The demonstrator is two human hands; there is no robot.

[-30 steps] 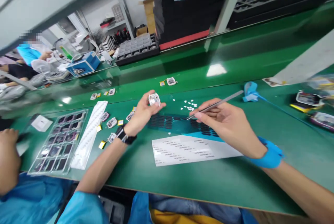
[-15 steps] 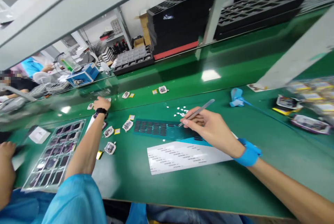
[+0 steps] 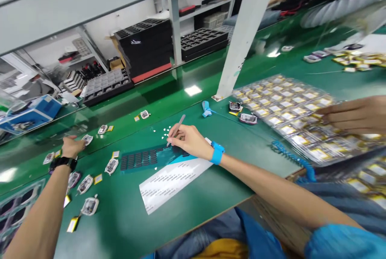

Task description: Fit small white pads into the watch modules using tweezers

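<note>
Head view: the green workbench (image 3: 169, 227) carries, toward its right edge, a clear blister tray (image 3: 289, 118) of small parts, which another person's hand (image 3: 356, 115) touches. Near the bench middle lies a white label sheet (image 3: 169, 182), partly overlapping a teal sheet (image 3: 144, 159) of dark pads. The right hand (image 3: 188, 140) rests over that teal sheet, fingers pinching metal tweezers (image 3: 177, 127). The left hand (image 3: 72, 146) reaches toward the far left, fingertips closing on a small module (image 3: 87, 139).
</note>
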